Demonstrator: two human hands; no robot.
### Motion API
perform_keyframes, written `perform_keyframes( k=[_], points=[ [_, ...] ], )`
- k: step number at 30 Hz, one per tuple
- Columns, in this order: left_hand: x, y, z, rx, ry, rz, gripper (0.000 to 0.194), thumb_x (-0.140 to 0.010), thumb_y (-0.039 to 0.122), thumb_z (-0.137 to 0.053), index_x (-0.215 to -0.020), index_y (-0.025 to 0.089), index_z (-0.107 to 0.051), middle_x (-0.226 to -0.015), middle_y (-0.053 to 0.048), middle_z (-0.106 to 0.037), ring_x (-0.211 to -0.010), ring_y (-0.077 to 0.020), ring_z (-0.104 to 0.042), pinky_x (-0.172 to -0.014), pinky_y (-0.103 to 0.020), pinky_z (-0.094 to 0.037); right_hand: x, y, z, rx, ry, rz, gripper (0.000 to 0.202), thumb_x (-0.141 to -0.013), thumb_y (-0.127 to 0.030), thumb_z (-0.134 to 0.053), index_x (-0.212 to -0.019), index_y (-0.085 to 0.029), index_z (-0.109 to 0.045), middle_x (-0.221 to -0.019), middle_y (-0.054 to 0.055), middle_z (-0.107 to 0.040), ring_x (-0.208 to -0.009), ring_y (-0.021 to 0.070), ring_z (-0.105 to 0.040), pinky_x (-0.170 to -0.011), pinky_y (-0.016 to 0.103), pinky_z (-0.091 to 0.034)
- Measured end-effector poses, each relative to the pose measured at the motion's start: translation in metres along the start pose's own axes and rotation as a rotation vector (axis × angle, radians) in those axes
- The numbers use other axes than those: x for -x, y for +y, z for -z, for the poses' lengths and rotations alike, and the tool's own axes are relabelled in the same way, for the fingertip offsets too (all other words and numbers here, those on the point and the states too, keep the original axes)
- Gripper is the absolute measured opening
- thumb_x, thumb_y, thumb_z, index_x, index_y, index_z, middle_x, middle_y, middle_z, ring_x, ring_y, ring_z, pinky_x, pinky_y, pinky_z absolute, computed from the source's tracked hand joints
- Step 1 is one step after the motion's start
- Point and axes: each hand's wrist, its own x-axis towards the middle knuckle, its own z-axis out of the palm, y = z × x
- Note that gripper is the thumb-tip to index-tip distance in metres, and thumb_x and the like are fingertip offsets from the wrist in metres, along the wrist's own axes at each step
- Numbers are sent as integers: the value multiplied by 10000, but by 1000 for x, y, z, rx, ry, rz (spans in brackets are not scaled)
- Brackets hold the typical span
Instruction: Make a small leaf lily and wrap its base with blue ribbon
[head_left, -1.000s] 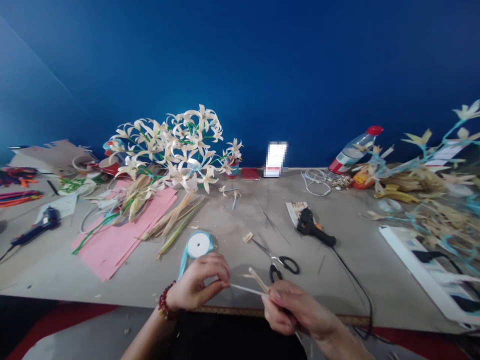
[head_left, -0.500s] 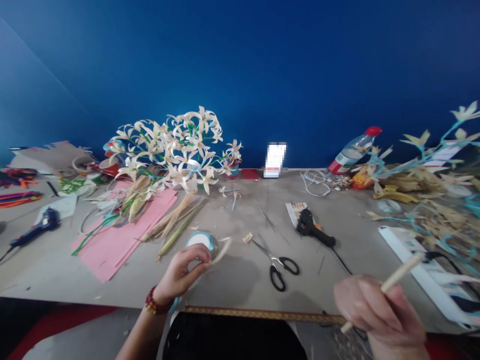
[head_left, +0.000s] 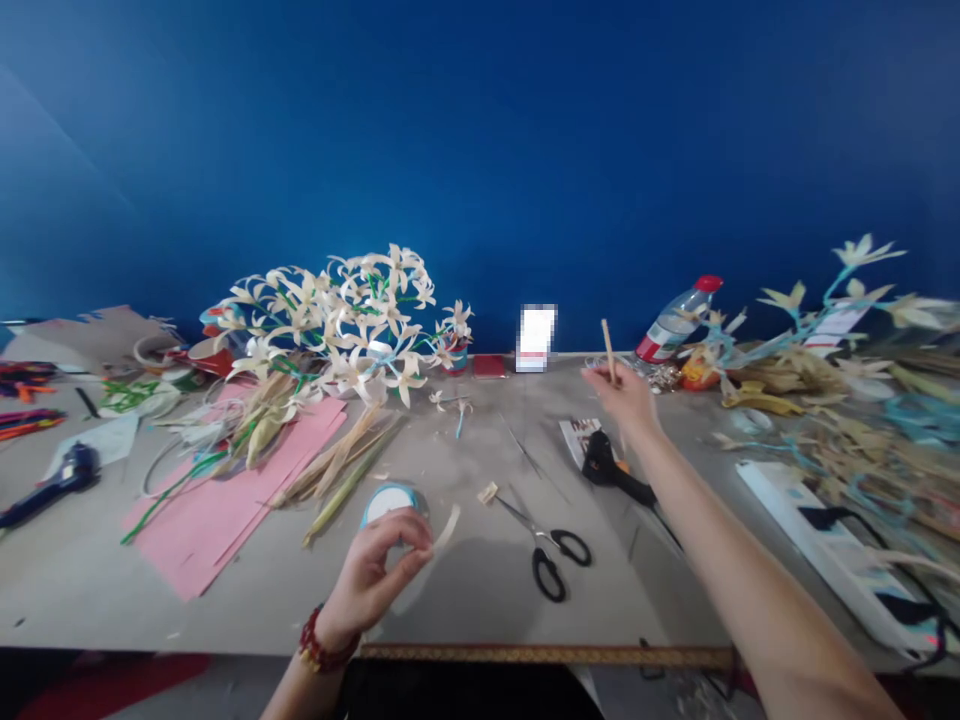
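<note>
My left hand [head_left: 394, 570] is above the table's front part, thumb and fingers pinched on a thin pale strip [head_left: 448, 530]. Partly behind that hand lies a roll of light blue tape [head_left: 389, 500]. My right hand [head_left: 624, 395] is reached out toward the back right, its fingers closed round a pale thin stick [head_left: 608, 345] that points upward. Below the right hand is a black glue gun [head_left: 619, 475]. Scissors with black handles [head_left: 547, 542] lie between the two arms, a small pale piece [head_left: 487, 493] at their tip.
White flowers [head_left: 352, 320] stand at the back left, behind pink paper [head_left: 217, 520] and dry husks [head_left: 337, 450]. A blue glue gun [head_left: 67, 480] lies far left. At the right are a bottle [head_left: 671, 325], a power strip [head_left: 832, 560] and more flowers [head_left: 855, 255].
My right hand has moved from the front right to the back of the table with the stick, which now points upward. My left hand still pinches the strip. The view has shifted slightly.
</note>
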Motion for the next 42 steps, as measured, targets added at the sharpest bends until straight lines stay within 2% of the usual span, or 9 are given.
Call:
perform_keyframes(
  k=[4, 8, 16, 24, 27, 30, 37, 39, 42],
  points=[
    [3, 3, -1, -5, 20, 35, 109, -918, 99, -564, -900, 204, -587, -835, -29, -629, -823, -175, -608, -791, -319, -469, -81, 9, -43, 31, 44, 63, 411, -720, -595, -691, -815, -197, -658, -779, 53, -678, -712, 220, -597, -683, 334, -444],
    [5, 3, 6, -27, 77, 72, 110, -920, 104, -562, -876, 206, -569, -828, -24, -621, -810, -167, -592, -771, -292, -463, -118, 19, -73, 19, 65, 79, 400, -737, -584, -672, -831, -198, -627, -775, 48, -667, -715, 220, -598, -701, 339, -440],
    [-2, -2, 14, -52, 104, 86, 99, -911, 109, -575, -871, 199, -580, -821, -33, -628, -801, -170, -595, -767, -280, -463, -139, 33, -94, 21, 84, 83, 436, -743, -639, -638, -805, -213, -571, -787, 42, -663, -733, 213, -609, -704, 325, -443],
    [1, -3, 17, -55, 134, 95, 109, -918, 117, -562, -838, 187, -582, -798, -41, -617, -782, -176, -593, -741, -284, -465, -141, 23, -91, 43, 81, 77, 462, -714, -667, -647, -781, -221, -548, -755, 43, -648, -704, 221, -592, -683, 339, -443],
    [1, -1, 17, -36, 144, 91, 106, -914, 116, -566, -837, 186, -584, -797, -39, -616, -781, -175, -589, -732, -282, -462, -122, 15, -79, 63, 88, 56, 455, -758, -663, -606, -827, -216, -548, -782, 60, -647, -720, 234, -590, -689, 357, -445],
    [-1, -1, 12, -11, 127, 83, 90, -912, 123, -577, -857, 194, -590, -815, -37, -630, -793, -172, -592, -753, -285, -461, -82, 3, -62, 90, 21, 65, 424, -796, -636, -584, -829, -214, -553, -819, 78, -649, -765, 250, -602, -714, 368, -447],
    [-10, 3, -18, 77, 3, 72, 75, -914, 195, -611, -840, 182, -621, -793, -53, -659, -788, -176, -614, -751, -288, -462, 71, -44, -7, 120, -480, 133, 259, -878, -491, -593, -902, -236, -622, -681, -19, -614, -539, 154, -539, -536, 262, -410],
    [-12, 5, -26, 102, -25, 73, 90, -911, 214, -621, -830, 175, -629, -785, -59, -661, -784, -179, -617, -743, -285, -462, 110, -57, 6, 122, -563, 135, 232, -872, -464, -613, -882, -234, -641, -637, -32, -588, -546, 152, -537, -523, 247, -400],
    [-15, 9, -36, 135, -45, 87, 112, -914, 227, -617, -823, 166, -637, -790, -72, -666, -784, -183, -619, -740, -286, -463, 157, -71, 16, 35, -657, 49, 227, -909, -425, -569, -857, -215, -637, -677, -15, -607, -600, 158, -556, -547, 241, -402]
  ],
)
